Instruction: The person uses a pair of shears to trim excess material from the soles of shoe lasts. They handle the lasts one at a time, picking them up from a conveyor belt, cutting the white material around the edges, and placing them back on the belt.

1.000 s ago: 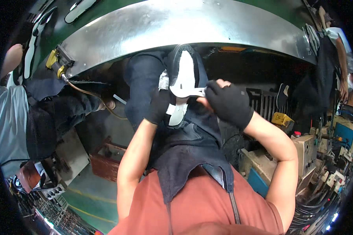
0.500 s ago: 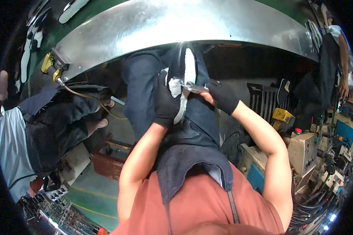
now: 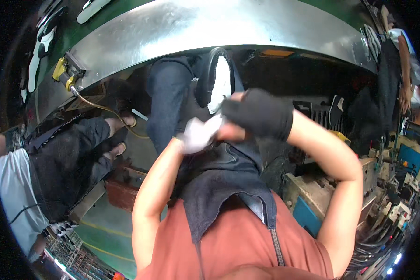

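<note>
A black shoe (image 3: 223, 77) with a long white strip along its middle lies across my lap, its toe end near the metal table. My left hand (image 3: 192, 109), in a black glove, grips the shoe's side near its heel end; the fingers blend into the dark shoe. My right hand (image 3: 259, 114), also black-gloved with bare fingertips, is at the shoe's near end, smeared by motion. Blurred white material (image 3: 198, 135) hangs between the hands, over my left wrist. Whether the right hand holds it or a tool cannot be made out.
A curved metal table (image 3: 210, 28) runs across the far side. A yellow and black air tool (image 3: 65, 74) with a hose rests at its left end. A person (image 3: 65, 163) is on the left, another at the far right. Machinery (image 3: 364, 177) and cables crowd the right.
My right hand has swung back toward me and left, blurred; the metal pincers it held no longer show. White material has moved from the shoe's side to over my left wrist.
</note>
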`<state>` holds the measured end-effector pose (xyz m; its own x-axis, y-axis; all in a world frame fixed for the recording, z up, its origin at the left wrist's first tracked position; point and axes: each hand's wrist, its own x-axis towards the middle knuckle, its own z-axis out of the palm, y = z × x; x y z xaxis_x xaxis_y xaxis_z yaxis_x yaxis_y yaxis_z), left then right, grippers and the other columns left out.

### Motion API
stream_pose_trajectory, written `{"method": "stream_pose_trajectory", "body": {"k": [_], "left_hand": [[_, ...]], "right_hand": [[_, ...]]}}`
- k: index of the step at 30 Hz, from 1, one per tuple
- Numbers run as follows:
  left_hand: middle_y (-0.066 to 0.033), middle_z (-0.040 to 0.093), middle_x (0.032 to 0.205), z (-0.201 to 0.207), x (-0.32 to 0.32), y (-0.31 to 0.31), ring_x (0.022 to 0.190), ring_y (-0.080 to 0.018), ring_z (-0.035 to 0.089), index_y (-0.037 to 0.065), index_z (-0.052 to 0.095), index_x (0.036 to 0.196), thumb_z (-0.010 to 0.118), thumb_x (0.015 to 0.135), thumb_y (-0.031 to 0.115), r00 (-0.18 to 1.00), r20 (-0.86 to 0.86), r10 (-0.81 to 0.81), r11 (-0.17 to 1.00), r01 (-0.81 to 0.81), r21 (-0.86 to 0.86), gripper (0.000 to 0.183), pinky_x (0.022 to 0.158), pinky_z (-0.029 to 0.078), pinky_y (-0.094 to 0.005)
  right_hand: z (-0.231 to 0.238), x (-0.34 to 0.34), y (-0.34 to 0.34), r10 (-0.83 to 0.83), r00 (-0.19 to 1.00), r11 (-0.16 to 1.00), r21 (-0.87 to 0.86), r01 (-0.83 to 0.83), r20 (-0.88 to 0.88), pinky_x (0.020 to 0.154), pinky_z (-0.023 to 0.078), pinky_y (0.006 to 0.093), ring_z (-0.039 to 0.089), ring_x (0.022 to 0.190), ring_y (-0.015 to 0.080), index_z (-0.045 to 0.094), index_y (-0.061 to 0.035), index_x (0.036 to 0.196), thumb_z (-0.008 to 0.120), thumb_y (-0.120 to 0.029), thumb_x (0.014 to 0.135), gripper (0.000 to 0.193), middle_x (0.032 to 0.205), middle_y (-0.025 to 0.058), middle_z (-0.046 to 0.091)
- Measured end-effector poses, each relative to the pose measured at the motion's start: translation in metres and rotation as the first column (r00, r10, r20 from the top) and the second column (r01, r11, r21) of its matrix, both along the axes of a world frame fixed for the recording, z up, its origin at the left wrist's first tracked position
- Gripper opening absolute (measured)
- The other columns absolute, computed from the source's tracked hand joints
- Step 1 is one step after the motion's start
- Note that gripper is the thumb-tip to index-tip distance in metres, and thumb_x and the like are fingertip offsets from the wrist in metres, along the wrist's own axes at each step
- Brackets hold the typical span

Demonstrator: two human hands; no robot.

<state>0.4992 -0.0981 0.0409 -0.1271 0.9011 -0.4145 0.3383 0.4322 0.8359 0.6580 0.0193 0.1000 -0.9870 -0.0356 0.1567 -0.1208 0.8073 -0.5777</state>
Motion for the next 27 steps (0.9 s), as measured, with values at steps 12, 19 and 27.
{"method": "stream_pose_trajectory", "body": {"k": [12,19,27], "left_hand": [[-0.0249,0.046,0.129,-0.062,0.002,-0.025,0.121,-0.0297,0.047,-0.004,0.019,0.136,0.086,0.065,0.032,0.978,-0.143,0.153,0.901,-0.078,0.427,0.105,0.105,0.034,-0.0418],[-0.0209,0.036,0.135,-0.042,-0.003,-0.026,0.128,-0.0331,0.036,0.0,0.023,0.138,0.084,0.061,0.03,0.997,0.029,0.068,0.935,-0.074,0.346,0.102,0.106,0.031,-0.0413],[-0.0141,0.047,0.127,-0.051,-0.021,-0.041,0.115,-0.0232,0.048,0.001,0.029,0.138,0.073,0.081,0.031,0.942,0.322,0.092,0.995,-0.102,0.014,0.078,0.098,0.04,-0.0365]], "right_hand": [[-0.035,0.038,0.007,-0.498,0.807,0.867,0.163,0.471,0.318,0.053,0.05,0.0434,0.062,0.054,0.0349,0.062,-0.0057,0.061,0.052,-0.05,0.088,0.053,0.055,0.0164,0.058],[-0.03,0.02,-0.008,-0.404,0.89,0.913,0.028,0.407,0.211,0.061,0.047,0.0408,0.06,0.065,0.0341,0.061,-0.0037,0.08,0.058,-0.045,0.088,0.042,0.069,0.0163,0.058],[-0.047,0.022,-0.008,-0.395,0.919,0.915,-0.088,0.393,-0.004,0.057,0.045,0.034,0.057,0.06,0.0228,0.061,-0.0035,0.091,0.053,-0.032,0.094,0.03,0.073,0.0128,0.059]]}}
